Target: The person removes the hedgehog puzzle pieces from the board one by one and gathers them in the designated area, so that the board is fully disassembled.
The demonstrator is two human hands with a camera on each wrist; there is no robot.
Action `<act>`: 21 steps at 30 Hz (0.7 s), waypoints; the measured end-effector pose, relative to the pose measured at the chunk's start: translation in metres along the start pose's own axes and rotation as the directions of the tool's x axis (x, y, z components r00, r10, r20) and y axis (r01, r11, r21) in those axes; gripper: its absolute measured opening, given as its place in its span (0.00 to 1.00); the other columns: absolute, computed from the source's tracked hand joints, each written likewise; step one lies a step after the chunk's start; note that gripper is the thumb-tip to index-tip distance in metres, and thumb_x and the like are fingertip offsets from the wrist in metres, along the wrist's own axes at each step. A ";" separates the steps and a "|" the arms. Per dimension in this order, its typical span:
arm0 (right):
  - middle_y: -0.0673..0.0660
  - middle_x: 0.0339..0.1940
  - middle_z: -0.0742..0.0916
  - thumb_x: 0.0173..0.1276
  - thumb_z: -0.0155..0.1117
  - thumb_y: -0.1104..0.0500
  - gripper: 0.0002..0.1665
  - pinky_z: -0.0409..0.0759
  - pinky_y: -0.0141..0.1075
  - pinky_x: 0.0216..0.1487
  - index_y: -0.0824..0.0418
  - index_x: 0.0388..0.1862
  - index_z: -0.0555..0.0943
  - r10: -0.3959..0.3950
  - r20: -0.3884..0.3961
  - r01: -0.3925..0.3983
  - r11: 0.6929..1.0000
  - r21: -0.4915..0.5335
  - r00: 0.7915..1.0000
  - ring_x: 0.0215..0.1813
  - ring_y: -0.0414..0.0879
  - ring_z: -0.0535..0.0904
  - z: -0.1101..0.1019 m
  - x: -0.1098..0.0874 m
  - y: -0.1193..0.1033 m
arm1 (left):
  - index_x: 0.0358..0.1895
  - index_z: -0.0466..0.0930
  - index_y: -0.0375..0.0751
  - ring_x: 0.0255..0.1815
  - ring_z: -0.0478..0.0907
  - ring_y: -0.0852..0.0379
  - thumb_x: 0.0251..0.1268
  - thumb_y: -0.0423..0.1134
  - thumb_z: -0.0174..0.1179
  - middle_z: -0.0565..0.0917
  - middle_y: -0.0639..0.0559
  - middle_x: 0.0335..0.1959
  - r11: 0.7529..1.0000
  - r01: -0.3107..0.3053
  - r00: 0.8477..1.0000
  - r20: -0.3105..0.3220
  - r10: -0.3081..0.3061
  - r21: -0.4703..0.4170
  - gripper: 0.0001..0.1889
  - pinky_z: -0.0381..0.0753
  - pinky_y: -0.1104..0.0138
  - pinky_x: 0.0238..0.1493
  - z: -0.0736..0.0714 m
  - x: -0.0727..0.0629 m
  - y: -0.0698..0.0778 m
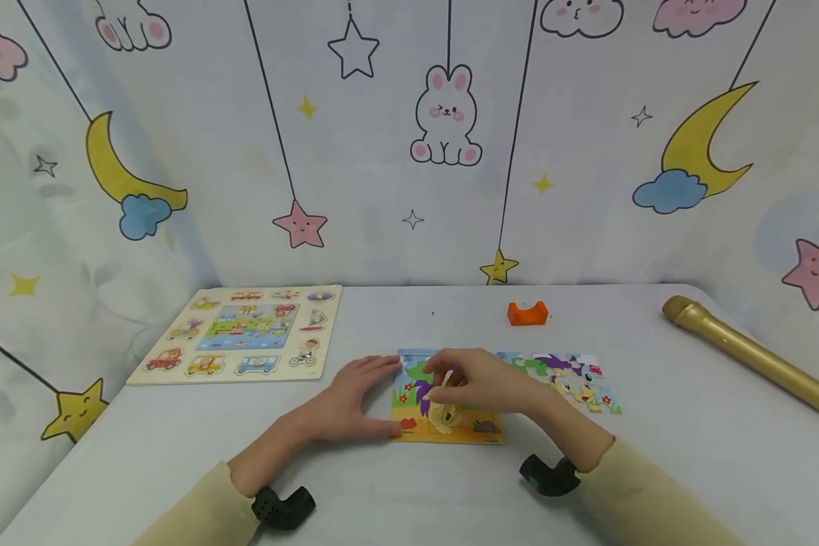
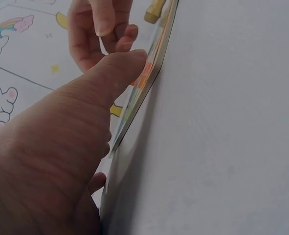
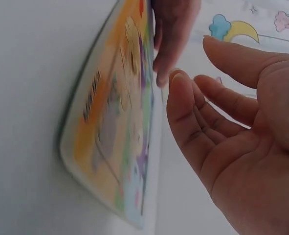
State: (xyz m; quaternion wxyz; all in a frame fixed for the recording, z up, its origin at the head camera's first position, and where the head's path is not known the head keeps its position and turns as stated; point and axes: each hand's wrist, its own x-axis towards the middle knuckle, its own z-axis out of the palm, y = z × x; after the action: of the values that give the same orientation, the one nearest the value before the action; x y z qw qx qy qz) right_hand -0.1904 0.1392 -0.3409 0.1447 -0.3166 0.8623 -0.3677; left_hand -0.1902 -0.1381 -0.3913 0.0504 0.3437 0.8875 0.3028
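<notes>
A cartoon jigsaw board (image 1: 409, 432) with an orange lower band lies flat on the table. My left hand (image 1: 348, 402) rests along its left side, fingers stretched to the upper corner and thumb at the lower one. The left wrist view shows that thumb on the edge of the board (image 2: 134, 105). Over the middle of the board hovers my right hand (image 1: 484, 381), fingers loosely bent. Nothing sits between its thumb and fingertips in the right wrist view, where the hand (image 3: 247, 112) is beside the board (image 3: 88, 152). Cartoon puzzle pieces (image 1: 580, 383) lie right of the board, partly behind the right hand.
A wooden vehicle puzzle board (image 1: 314, 353) lies at the back left. An orange block with a curved notch (image 1: 528, 314) stands near the table's far edge. A gold microphone (image 1: 751, 356) lies at the right. Behind the table hangs a patterned curtain (image 1: 375, 167).
</notes>
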 end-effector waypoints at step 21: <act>0.46 0.34 0.81 0.65 0.75 0.53 0.21 0.80 0.35 0.41 0.60 0.53 0.82 0.107 -0.007 -0.107 0.990 -0.096 0.994 0.39 0.43 0.76 0.030 0.013 -0.008 | 0.76 0.65 0.43 0.79 0.49 0.43 0.57 0.62 0.69 0.62 0.53 0.78 1.000 -0.008 1.000 0.029 0.008 0.016 0.47 0.49 0.41 0.74 0.001 -0.004 0.000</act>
State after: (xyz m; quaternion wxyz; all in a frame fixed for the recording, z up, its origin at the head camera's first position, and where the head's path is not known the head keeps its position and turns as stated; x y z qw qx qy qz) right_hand -0.1824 0.1101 -0.3564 0.1480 -0.2761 0.8949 -0.3178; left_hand -0.1875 -0.1402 -0.3925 0.0594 0.3520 0.8878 0.2906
